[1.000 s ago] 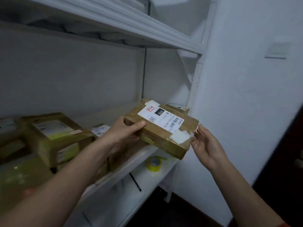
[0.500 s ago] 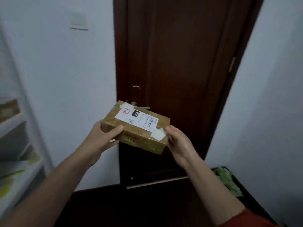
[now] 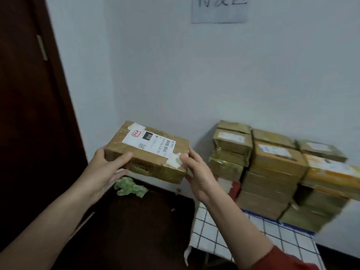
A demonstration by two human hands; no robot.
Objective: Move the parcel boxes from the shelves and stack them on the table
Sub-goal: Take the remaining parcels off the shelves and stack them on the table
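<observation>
Hands around parcel box, label "010"

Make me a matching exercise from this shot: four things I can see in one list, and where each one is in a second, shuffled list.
Things
1. held parcel box
2. stack of boxes
3. green crumpled wad
4. paper sign

Places
A. high on the wall
B. on the cloth-covered table
C. in the air, gripped by the left hand and right hand
D. on the dark floor near the corner

Pairs: 1-C, 2-B, 3-D, 4-A
</observation>
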